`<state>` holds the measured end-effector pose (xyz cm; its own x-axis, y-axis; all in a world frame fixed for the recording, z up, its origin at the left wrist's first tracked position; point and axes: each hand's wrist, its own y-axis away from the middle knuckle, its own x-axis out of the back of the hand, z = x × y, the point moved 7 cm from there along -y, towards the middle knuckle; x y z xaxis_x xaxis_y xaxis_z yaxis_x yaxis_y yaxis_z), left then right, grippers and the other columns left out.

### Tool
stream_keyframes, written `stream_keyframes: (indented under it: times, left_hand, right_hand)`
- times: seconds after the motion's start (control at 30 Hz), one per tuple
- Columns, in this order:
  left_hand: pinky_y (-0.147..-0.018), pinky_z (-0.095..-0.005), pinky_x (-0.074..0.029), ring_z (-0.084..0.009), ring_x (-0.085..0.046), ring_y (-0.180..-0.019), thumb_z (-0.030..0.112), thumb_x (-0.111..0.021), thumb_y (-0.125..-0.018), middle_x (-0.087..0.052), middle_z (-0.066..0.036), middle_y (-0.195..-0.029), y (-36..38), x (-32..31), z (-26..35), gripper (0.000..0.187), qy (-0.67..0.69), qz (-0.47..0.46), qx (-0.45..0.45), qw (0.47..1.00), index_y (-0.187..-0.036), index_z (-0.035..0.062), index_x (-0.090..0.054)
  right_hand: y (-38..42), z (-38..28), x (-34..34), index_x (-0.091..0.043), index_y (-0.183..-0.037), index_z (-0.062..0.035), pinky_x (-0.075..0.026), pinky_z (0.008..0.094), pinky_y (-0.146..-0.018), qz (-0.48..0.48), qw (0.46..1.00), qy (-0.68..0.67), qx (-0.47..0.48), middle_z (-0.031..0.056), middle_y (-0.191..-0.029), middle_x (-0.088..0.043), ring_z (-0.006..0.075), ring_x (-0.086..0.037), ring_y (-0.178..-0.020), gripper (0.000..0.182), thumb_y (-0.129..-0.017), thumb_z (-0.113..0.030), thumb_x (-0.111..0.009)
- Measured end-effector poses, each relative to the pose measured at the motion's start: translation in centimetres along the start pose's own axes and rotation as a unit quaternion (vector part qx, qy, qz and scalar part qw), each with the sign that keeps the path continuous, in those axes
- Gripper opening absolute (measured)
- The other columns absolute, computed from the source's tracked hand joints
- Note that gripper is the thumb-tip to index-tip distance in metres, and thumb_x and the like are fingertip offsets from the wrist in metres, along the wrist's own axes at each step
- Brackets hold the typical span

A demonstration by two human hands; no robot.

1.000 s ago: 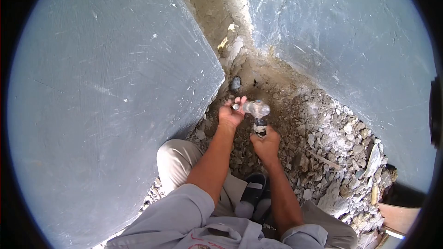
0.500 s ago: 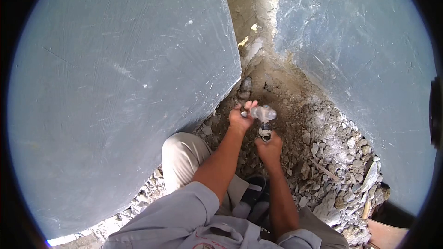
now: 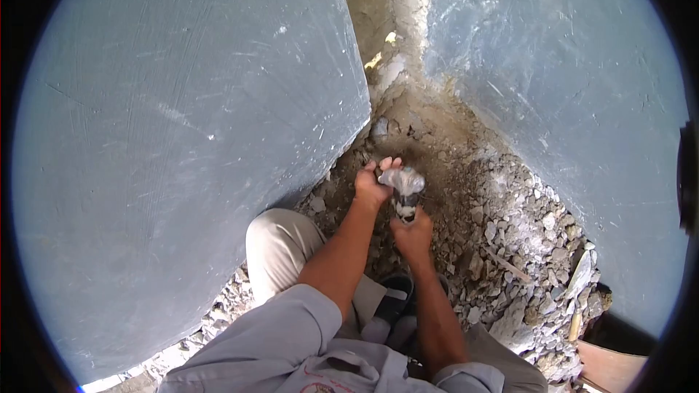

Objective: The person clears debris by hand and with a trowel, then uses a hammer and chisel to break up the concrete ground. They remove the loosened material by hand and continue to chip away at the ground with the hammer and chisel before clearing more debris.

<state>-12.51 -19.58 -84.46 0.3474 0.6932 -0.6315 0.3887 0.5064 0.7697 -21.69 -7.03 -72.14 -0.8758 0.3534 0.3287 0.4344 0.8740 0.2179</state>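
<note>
My right hand [image 3: 412, 234] is closed round the dark, pale-marked handle of a hammer [image 3: 403, 181], whose metal head is smeared by motion. To its left, my left hand [image 3: 373, 186] is wrapped round a chisel, mostly hidden by the fingers and the hammer head. In this view the hammer head overlaps the edge of my left hand, right at the chisel's top end. Both hands are low over the broken, dusty ground [image 3: 429, 127] in the corner between two grey wall faces.
A grey wall [image 3: 189, 138] rises on the left and another grey wall [image 3: 568, 87] on the right, with a narrow gap between. Rubble [image 3: 524, 247] covers the ground at right. A wooden-looking handle [image 3: 575, 326] and a curved brownish piece [image 3: 610, 367] lie at lower right.
The hammer head has moved left and now overlaps the chisel's top end, which showed beside it before. The whole view has shifted slightly.
</note>
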Motion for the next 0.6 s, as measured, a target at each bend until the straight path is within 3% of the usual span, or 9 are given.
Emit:
stream_keyframes:
  times: [0.03,0.07,0.17,0.2,0.33,0.43,0.47,0.57,0.6]
  left_hand:
    - [-0.103,-0.0536,-0.048,-0.0394,-0.062,-0.111,0.035,-0.037,-0.105,-0.067,-0.019,-0.109,0.4,0.6,-0.2,0.043,-0.025,0.017,0.000,1.000,-0.113,-0.0024,-0.057]
    - [-0.101,-0.0520,-0.050,-0.0385,-0.062,-0.113,0.034,-0.035,-0.107,-0.067,-0.017,-0.106,-0.5,1.3,0.6,0.044,-0.074,0.038,-0.067,0.994,-0.116,-0.0043,-0.054]
    - [-0.101,-0.0516,-0.051,-0.0376,-0.062,-0.114,0.033,-0.033,-0.108,-0.067,-0.017,-0.105,2.1,-1.0,-0.1,0.044,-0.055,0.018,-0.073,0.996,-0.119,-0.0049,-0.051]
    - [-0.102,-0.0544,-0.050,-0.0369,-0.064,-0.113,0.031,-0.032,-0.108,-0.070,-0.013,-0.102,0.1,0.0,0.5,0.030,-0.032,-0.002,-0.036,0.999,-0.108,0.0086,-0.053]
    - [-0.102,-0.0563,-0.048,-0.0378,-0.063,-0.114,0.033,-0.033,-0.108,-0.069,-0.016,-0.107,0.4,-0.9,0.6,0.034,0.016,0.012,-0.025,0.999,-0.113,0.0068,-0.054]
    - [-0.104,-0.0559,-0.045,-0.0377,-0.061,-0.116,0.033,-0.035,-0.107,-0.068,-0.018,-0.115,-1.5,0.3,0.9,0.035,-0.009,0.010,-0.032,0.999,-0.113,0.0057,-0.057]
    - [-0.098,-0.0513,-0.047,-0.0353,-0.064,-0.110,0.033,-0.038,-0.107,-0.068,-0.018,-0.111,0.4,-1.2,-0.1,0.040,-0.035,-0.034,0.008,0.999,-0.122,0.0007,-0.056]
    - [-0.100,-0.0517,-0.045,-0.0342,-0.065,-0.105,0.036,-0.039,-0.106,-0.069,-0.016,-0.113,-0.8,1.9,0.2,0.043,-0.095,-0.015,-0.018,0.995,-0.119,0.0000,-0.059]
    - [-0.101,-0.0520,-0.047,-0.0344,-0.064,-0.110,0.038,-0.034,-0.108,-0.069,-0.015,-0.114,-1.9,3.0,1.1,0.048,-0.129,0.080,-0.094,0.984,-0.122,-0.0030,-0.056]
  right_hand:
    - [0.7,-0.7,0.5,-0.065,-0.092,0.0023,-0.051,0.0330,-0.066,0.005,0.998,-0.058,-0.010,0.0065,-0.077,-0.068,0.0156,-0.062,-0.067,0.021,-0.074,-0.006,-0.071]
    - [0.3,-2.6,1.5,-0.064,-0.097,0.0027,-0.050,0.0300,-0.067,0.011,0.998,-0.063,0.029,0.0033,-0.079,-0.067,0.0106,-0.059,-0.071,0.023,-0.077,-0.005,-0.073]
    - [0.2,-10.5,6.4,-0.063,-0.101,0.0026,-0.051,0.0284,-0.068,0.081,0.978,-0.145,0.129,0.0051,-0.085,-0.068,0.0122,-0.061,-0.073,0.024,-0.082,-0.006,-0.074]
    - [1.0,-12.4,8.2,-0.062,-0.103,0.0026,-0.051,0.0286,-0.070,0.116,0.971,-0.137,0.159,0.0069,-0.087,-0.068,0.0132,-0.062,-0.075,0.023,-0.084,-0.007,-0.072]
    - [2.0,-13.2,9.8,-0.063,-0.104,0.0025,-0.055,0.0351,-0.076,0.192,0.922,-0.159,0.295,0.0165,-0.098,-0.068,0.0206,-0.067,-0.086,0.018,-0.089,-0.006,-0.066]
    - [0.2,-4.3,3.5,-0.067,-0.103,0.0016,-0.054,0.0431,-0.086,0.070,0.993,0.000,0.092,0.0214,-0.101,-0.070,0.0281,-0.069,-0.092,0.031,-0.075,-0.012,-0.072]
    - [-1.3,-0.4,0.6,-0.066,-0.103,0.0012,-0.054,0.0380,-0.080,-0.045,0.990,0.130,-0.028,0.0154,-0.091,-0.071,0.0242,-0.069,-0.081,0.036,-0.071,-0.014,-0.073]
    - [-0.1,-1.3,0.8,-0.066,-0.098,0.0009,-0.053,0.0352,-0.072,0.007,1.000,0.008,-0.009,0.0102,-0.084,-0.072,0.0200,-0.067,-0.073,0.028,-0.074,-0.010,-0.073]
    - [-0.2,-2.1,1.0,-0.064,-0.097,0.0003,-0.051,0.0310,-0.068,0.012,0.996,-0.090,0.024,0.0072,-0.085,-0.070,0.0140,-0.064,-0.072,0.023,-0.077,-0.007,-0.073]
